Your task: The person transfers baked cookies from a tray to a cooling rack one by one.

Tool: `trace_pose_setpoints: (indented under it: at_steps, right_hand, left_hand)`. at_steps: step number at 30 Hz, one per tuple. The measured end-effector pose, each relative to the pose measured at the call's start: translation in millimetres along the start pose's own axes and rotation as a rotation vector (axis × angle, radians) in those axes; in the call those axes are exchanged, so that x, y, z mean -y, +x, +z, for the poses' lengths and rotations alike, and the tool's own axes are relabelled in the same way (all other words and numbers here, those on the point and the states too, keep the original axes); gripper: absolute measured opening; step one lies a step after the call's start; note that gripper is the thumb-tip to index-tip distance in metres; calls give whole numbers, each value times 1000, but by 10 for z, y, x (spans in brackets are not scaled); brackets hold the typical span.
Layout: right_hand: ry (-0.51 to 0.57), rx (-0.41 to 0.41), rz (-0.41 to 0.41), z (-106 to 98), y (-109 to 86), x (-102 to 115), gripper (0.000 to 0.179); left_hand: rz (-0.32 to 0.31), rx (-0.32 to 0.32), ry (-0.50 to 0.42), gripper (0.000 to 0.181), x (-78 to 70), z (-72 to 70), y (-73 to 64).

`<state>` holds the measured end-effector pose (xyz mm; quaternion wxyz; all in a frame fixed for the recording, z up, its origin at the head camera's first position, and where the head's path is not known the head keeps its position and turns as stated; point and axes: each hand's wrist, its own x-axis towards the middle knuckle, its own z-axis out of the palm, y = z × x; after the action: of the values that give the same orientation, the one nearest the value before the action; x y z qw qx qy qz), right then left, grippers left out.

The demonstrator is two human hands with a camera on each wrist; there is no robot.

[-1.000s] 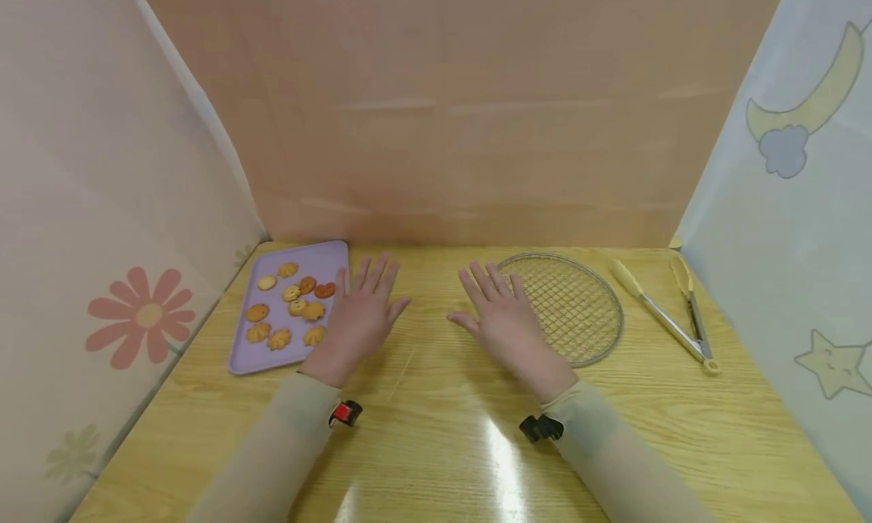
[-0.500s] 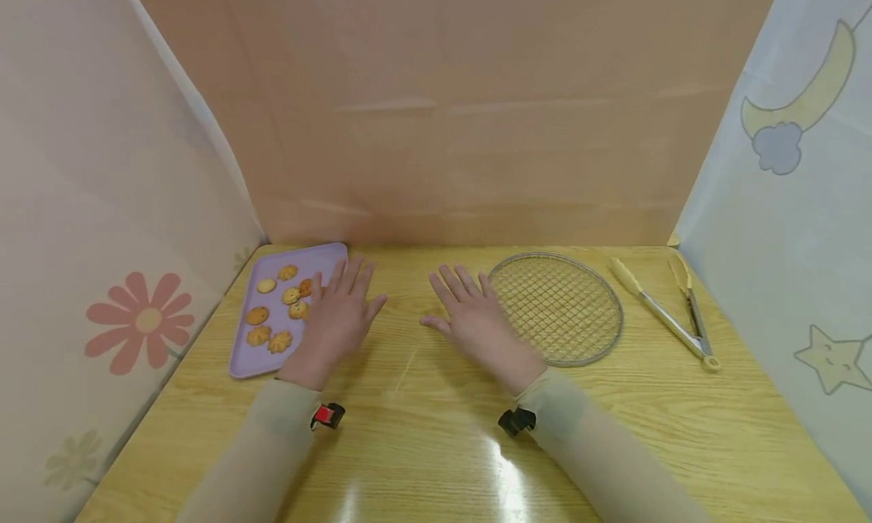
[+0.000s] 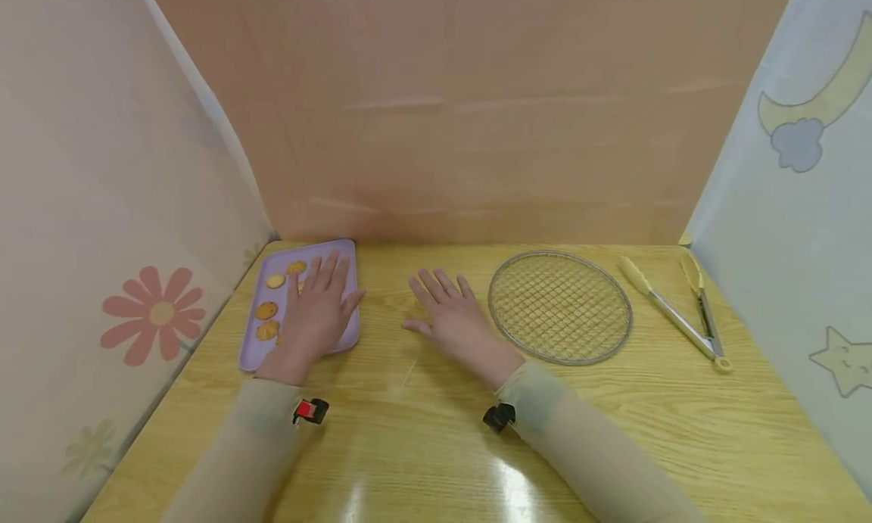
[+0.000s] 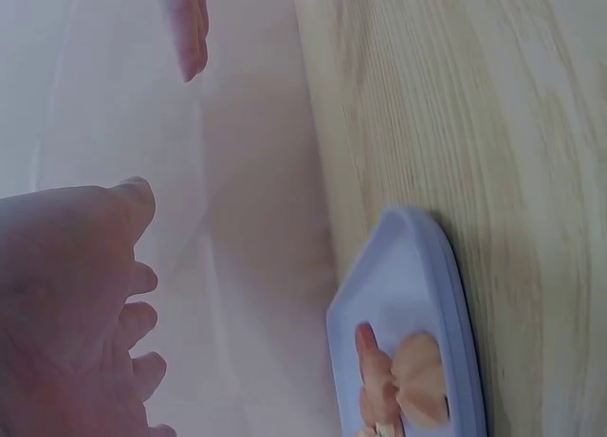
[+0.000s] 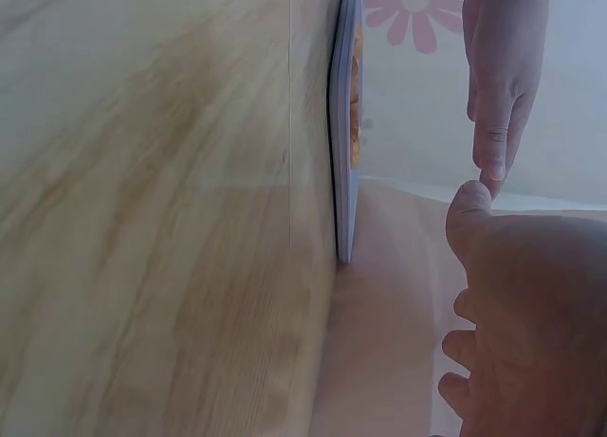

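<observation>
My left hand [image 3: 315,315], fingers straight and spread, hovers above the purple tray [image 3: 349,334] and hides part of what lies on it. Several cookies [image 3: 266,311] show along the tray's left side; in the left wrist view a light brown cookie [image 4: 419,378] sits near a corner. My right hand [image 3: 463,326] is held palm down over the middle of the table, its fingers extended, with nothing in it. To its right lies a round wire mesh rack [image 3: 561,307]. The right wrist view shows the tray edge-on, below both hands.
Metal tongs [image 3: 681,322] with pale yellow tips and spread arms lie at the right of the wooden table [image 3: 409,447]. A tan backdrop [image 3: 443,129] closes off the far edge, and printed side panels stand left and right.
Both hands have shifted left. The left now covers more of the tray and its cookies, while the right has come away from the mesh rack, which now shows whole.
</observation>
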<state>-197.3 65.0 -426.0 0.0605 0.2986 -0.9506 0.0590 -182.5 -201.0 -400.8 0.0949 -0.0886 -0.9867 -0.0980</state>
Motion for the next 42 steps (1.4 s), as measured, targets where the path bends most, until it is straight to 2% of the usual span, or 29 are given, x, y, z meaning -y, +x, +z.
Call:
trace_pose_setpoints:
  at_steps: [5, 11, 19, 27, 36, 42]
  right_hand:
    - [7, 16, -12, 26, 61, 90, 82]
    - [-7, 19, -18, 63, 122, 172, 81]
    - [-25, 21, -4, 29, 136, 171, 83]
    - [-2, 22, 34, -39, 87, 44, 85]
    - [-21, 23, 100, -44, -14, -216, 86]
    - [-22, 3, 163, -94, -121, -402, 87]
  left_hand:
    - [-30, 4, -14, 70, 108, 3, -17]
    - [-35, 22, -66, 71, 268, -12, -73]
    - [-83, 28, -67, 73, 534, -87, -132]
    - [-114, 17, -89, 76, 856, -96, -159]
    - [-178, 31, -90, 76, 1128, -133, -215]
    - [-241, 79, -133, 81, 1296, -154, -310]
